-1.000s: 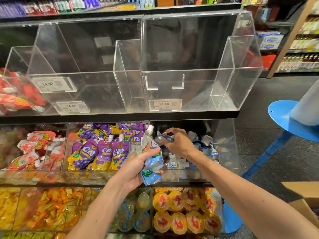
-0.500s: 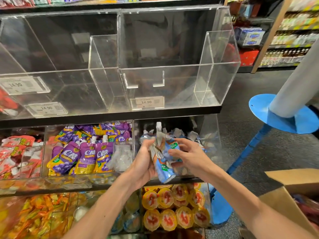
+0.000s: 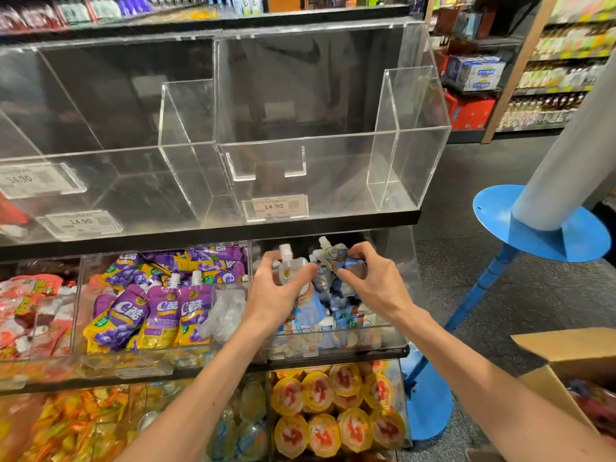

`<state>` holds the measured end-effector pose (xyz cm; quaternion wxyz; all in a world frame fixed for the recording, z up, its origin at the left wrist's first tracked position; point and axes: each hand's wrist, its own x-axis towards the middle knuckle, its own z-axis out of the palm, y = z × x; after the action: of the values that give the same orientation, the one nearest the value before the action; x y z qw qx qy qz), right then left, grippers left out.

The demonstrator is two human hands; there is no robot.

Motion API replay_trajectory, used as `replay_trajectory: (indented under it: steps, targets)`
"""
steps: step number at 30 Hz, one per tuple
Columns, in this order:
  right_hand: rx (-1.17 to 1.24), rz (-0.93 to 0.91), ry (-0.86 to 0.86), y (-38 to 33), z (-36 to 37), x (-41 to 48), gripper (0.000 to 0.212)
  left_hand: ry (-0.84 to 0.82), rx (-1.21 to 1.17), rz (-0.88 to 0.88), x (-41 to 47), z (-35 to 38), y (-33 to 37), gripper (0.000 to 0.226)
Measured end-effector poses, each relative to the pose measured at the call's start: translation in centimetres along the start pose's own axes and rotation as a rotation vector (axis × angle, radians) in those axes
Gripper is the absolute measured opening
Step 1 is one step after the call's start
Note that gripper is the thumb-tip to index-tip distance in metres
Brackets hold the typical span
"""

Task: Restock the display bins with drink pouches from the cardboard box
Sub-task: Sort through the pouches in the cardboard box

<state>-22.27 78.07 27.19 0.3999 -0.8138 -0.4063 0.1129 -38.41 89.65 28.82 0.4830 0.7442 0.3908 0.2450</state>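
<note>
In the middle shelf's right bin [image 3: 376,341], my left hand [image 3: 283,295] grips a pale pouch [image 3: 290,271], my right hand [image 3: 371,286] pinches a blue pouch [image 3: 340,261]; next, I judge, letting go.

Your left hand [image 3: 278,295] gripped a white-capped pouch [image 3: 294,270] over the clear bin [image 3: 396,333] on the middle shelf, and your right hand [image 3: 373,285] pinched a blue pouch [image 3: 336,260] just beside it. Purple pouches [image 3: 163,308] lay to the left, and the cardboard box [image 3: 566,348] stood at your lower right.
</note>
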Motion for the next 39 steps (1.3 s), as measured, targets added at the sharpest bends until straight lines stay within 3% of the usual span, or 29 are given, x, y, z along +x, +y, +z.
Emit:
replay_trajectory:
  steps: [4, 7, 11, 17, 19, 22, 25, 28, 30, 32, 35, 37, 39]
  targets:
    - [-0.256, -0.126, 0.019, 1.1, 2.4, 2.6, 0.039, -0.114, -0.023, -0.386, 1.6, 2.0, 0.4, 0.082]
    - [-0.293, -0.141, -0.037, 1.2, 3.8, 4.2, 0.043, -0.230, -0.390, -0.633, 2.9, 2.6, 0.3, 0.107]
    - [-0.253, -0.087, -0.090, 0.6, 5.0, 5.0, 0.047, -0.221, -0.660, -0.691, 3.9, 2.6, 1.4, 0.037]
    - [-0.203, -0.191, 0.145, 1.1, 5.6, 3.9, 0.036, -0.096, -0.874, -0.656, 4.4, 2.0, 2.0, 0.015]
    - [-0.195, -0.259, 0.249, 1.5, 5.5, 3.5, 0.030, -0.092, -0.776, -0.580, 3.9, 2.4, 1.9, 0.007]
    - [-0.165, -0.268, 0.308, 2.2, 4.8, 3.4, 0.029, -0.016, -0.459, -0.437, 3.7, 3.6, 1.3, 0.034]
    - [-0.129, -0.209, 0.262, 2.6, 4.7, 3.5, 0.033, 0.093, -0.097, -0.245, 4.8, 4.2, 0.6, 0.037]
    - [-0.080, -0.183, 0.207, 2.4, 4.7, 3.3, 0.035, 0.100, 0.031, -0.171, 6.0, 4.3, 0.7, 0.028]
    - [0.008, -0.138, 0.197, 2.3, 4.5, 3.4, 0.038, -0.004, 0.141, -0.126, 6.6, 4.2, 0.2, 0.041]
    - [0.112, -0.060, 0.161, 2.3, 4.2, 3.7, 0.039, -0.211, 0.297, -0.136, 6.2, 3.8, 0.1, 0.061]
    - [0.218, 0.004, 0.128, 2.2, 3.3, 4.1, 0.027, -0.436, 0.536, -0.098, 6.7, 2.8, -1.2, 0.069]
    - [0.257, 0.034, 0.173, 2.3, 2.5, 4.1, 0.021, -0.489, 0.734, -0.006, 7.2, 2.9, -1.7, 0.070]
    - [0.240, 0.038, 0.237, 2.8, 2.0, 4.1, 0.021, -0.419, 0.982, 0.123, 7.4, 3.4, -1.4, 0.071]
